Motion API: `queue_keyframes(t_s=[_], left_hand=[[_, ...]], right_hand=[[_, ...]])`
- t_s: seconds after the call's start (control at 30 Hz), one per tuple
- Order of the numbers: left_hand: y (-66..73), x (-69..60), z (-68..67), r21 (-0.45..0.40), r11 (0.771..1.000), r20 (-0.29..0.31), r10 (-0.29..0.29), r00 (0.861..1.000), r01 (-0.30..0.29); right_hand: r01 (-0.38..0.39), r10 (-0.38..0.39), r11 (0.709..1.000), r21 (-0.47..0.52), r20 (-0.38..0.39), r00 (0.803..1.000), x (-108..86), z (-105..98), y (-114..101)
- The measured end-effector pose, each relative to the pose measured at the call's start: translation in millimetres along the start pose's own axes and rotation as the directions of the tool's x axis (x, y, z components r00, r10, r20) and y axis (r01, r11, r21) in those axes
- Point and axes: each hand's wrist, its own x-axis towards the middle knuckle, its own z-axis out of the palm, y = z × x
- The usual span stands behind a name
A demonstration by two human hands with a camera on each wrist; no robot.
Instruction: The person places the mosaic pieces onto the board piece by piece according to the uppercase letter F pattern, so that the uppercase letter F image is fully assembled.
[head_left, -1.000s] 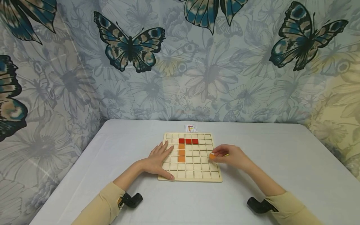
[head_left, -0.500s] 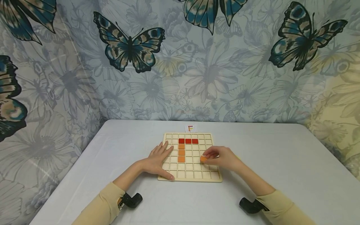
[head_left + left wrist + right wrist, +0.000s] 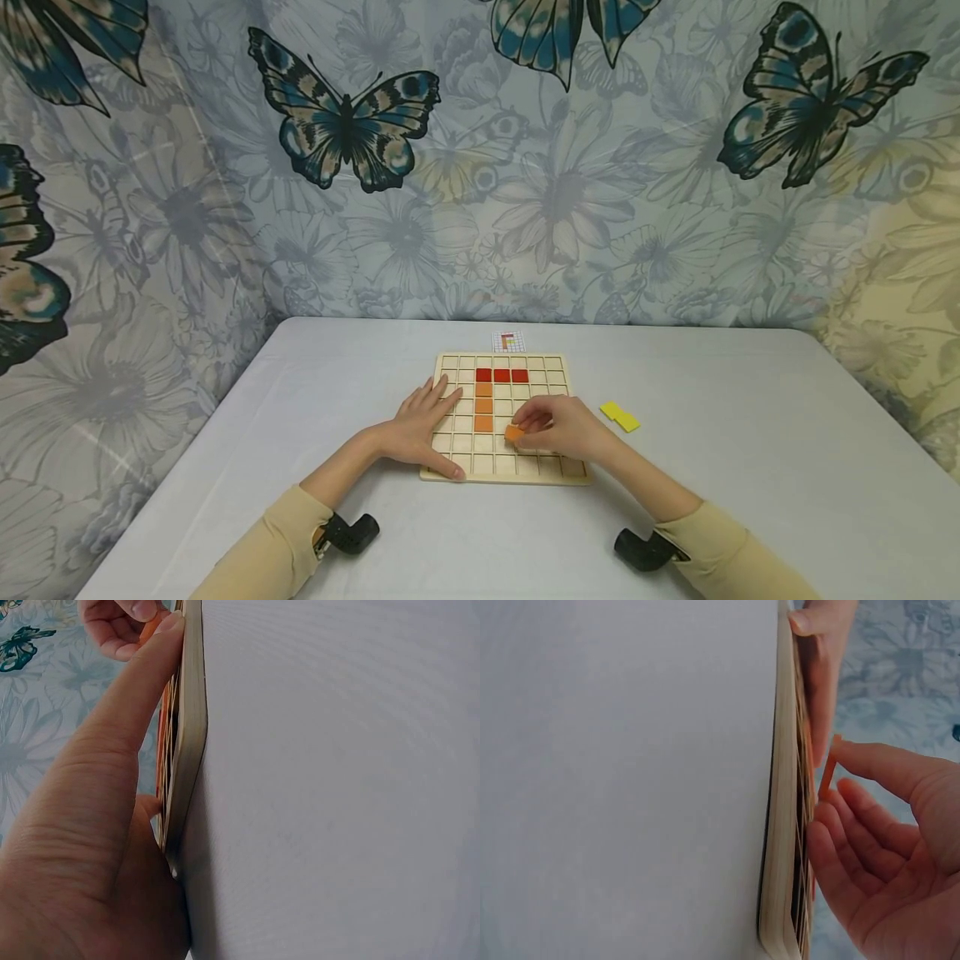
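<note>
A wooden grid board (image 3: 525, 469) lies flat on the white table. My left hand (image 3: 420, 429) rests with spread fingers on the board's left side, its thumb along the near edge. Between thumb and fingers my right hand (image 3: 558, 429) pinches an orange square tile (image 3: 513, 433), held just over the middle cells. The right wrist view shows that orange tile (image 3: 829, 769) edge-on and tilted. In the grid sit a row of red tiles (image 3: 502, 376) and, below its left end, a column of orange tiles (image 3: 483, 406).
Two yellow tiles (image 3: 619, 416) lie on the table (image 3: 712, 400) right of the board. Behind the board is a small card (image 3: 508, 342) printed with a coloured grid pattern. A butterfly-patterned cloth (image 3: 555, 208) hangs at the table's back edge.
My right hand has moved left across the board with the orange tile, from its right edge to the middle. The yellow tiles have come into sight. My left hand has stayed put.
</note>
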Motion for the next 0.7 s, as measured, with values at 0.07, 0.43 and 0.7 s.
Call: queue_keyframes(t_s=[0.07,0.43,0.7], left_hand=[[0.2,-0.2,-0.2,0.002,1.0,-0.001,0.001,1.0,-0.001],[0.5,-1.4,0.0,0.012,1.0,-0.002,0.001,1.0,-0.001],[0.9,-1.6,-0.4,0.001,1.0,0.002,0.001,1.0,-0.001]], right_hand=[[0.018,-0.018,1.0,0.003,0.006,1.0,2.1,4.3,-2.3],[0.151,-0.149,0.983,-0.108,0.033,0.988,12.8,21.9,-17.6],[0.242,-0.238,0.957,-0.16,0.044,0.97,17.5,27.1,-24.2]])
